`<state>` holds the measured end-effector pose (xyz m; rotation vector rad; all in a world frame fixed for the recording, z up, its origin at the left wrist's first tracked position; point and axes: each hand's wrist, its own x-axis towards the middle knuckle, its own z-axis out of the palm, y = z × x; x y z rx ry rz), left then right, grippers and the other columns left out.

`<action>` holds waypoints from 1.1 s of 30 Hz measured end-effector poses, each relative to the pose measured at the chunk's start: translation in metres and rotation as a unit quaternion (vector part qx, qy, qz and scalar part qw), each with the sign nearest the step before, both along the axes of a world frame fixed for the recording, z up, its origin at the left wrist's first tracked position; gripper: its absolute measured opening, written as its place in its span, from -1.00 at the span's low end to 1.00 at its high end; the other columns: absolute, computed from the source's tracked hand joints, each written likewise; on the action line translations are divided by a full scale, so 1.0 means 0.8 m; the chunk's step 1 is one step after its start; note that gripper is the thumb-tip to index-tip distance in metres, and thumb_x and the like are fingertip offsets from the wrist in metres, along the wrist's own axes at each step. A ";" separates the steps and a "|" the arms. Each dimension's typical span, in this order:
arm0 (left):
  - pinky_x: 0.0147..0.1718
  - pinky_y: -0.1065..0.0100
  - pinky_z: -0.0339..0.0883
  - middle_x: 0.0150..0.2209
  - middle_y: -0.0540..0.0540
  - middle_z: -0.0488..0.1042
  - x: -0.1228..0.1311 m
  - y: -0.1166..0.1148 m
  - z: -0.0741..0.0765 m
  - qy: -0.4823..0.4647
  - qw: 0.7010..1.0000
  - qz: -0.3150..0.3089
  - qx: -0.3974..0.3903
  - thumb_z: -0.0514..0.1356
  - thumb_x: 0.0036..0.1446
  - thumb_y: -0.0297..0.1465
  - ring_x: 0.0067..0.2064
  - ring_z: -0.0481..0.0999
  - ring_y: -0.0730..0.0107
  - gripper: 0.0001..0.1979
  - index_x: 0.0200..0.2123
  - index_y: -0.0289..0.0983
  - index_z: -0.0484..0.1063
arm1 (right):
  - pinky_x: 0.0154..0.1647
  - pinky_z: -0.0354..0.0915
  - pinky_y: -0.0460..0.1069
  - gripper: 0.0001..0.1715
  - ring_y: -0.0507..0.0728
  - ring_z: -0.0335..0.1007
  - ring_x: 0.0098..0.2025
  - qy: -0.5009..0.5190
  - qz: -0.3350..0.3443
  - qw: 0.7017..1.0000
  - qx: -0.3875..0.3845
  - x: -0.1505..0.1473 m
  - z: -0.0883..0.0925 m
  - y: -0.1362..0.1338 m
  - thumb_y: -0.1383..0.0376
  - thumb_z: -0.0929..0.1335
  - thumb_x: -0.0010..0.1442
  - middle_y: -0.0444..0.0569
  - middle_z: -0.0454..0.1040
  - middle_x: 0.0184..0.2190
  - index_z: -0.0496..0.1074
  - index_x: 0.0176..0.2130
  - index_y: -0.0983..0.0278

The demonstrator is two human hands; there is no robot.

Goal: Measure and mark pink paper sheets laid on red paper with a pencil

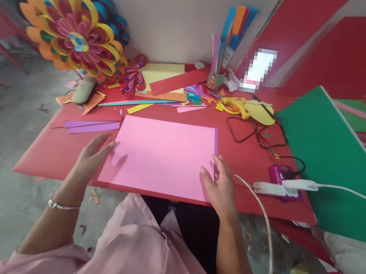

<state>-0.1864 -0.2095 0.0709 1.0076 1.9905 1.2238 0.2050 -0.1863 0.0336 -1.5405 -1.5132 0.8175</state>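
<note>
A pink sheet of paper (pixel 162 157) lies flat at the front of the red table, with a strip of purple paper (pixel 216 144) showing along its right edge. My left hand (pixel 95 153) is at the sheet's left side, thumb and fingers apart, the thumb tip close to the edge. On the other side is my right hand (pixel 222 185), its thumb over the pink surface and its fingers stretched by the right edge. Both hands are open. Whether the fingertips touch the paper I cannot tell. Purple strips (pixel 92 126) lie just beyond my left hand.
A large paper flower (pixel 76 41) stands at the back left above a computer mouse (pixel 84 90). Behind the sheet are paper scraps, a yellow glue gun (pixel 234 106) and a cup of paper strips (pixel 215 79). A purple power box (pixel 283 180) with cables and a green board (pixel 334 165) are right.
</note>
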 end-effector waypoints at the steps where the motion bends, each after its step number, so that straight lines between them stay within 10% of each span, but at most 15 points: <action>1: 0.33 0.05 0.36 0.25 -0.20 0.52 0.000 0.002 0.005 -0.037 0.999 0.005 -0.005 0.47 -0.05 0.07 0.37 0.42 -0.02 -0.27 0.14 -0.12 0.54 | 0.31 0.42 0.36 -0.36 0.37 0.54 0.22 0.016 0.001 1.000 -0.004 0.001 -0.002 0.001 0.00 0.40 0.32 0.30 0.25 0.44 0.43 0.27 0.21; 9: 0.09 0.28 0.53 0.11 -0.13 0.60 0.002 -0.003 0.020 -0.115 0.992 0.034 -0.023 0.58 -0.19 -0.05 0.14 0.60 0.16 -0.32 0.02 -0.14 0.61 | 0.39 0.28 0.45 -0.37 0.48 0.20 0.48 -0.056 -0.055 0.997 0.023 -0.002 0.001 0.005 0.00 0.40 0.30 0.33 0.29 0.42 0.45 0.24 0.23; 28: -0.11 0.37 0.55 -0.09 -0.07 0.67 0.018 0.009 0.017 -0.118 0.991 0.042 -0.036 0.62 -0.39 -0.06 -0.05 0.63 0.25 -0.30 -0.12 -0.19 0.64 | 0.18 0.49 0.29 -0.20 0.35 0.66 0.07 0.039 -0.056 0.996 -0.056 0.007 -0.019 0.050 0.19 0.45 0.21 0.18 0.70 -0.01 0.34 0.37 0.29; 33: 0.02 0.27 0.55 -0.06 -0.07 0.65 0.000 0.019 -0.007 -0.069 0.997 0.044 0.004 0.56 -0.21 -0.13 0.04 0.62 0.18 -0.40 -0.05 -0.18 0.61 | 0.09 0.52 0.17 -0.61 0.29 0.67 0.01 0.077 -0.023 0.997 0.001 0.006 -0.011 0.039 0.09 0.41 0.30 0.06 0.72 -0.03 0.55 0.05 0.19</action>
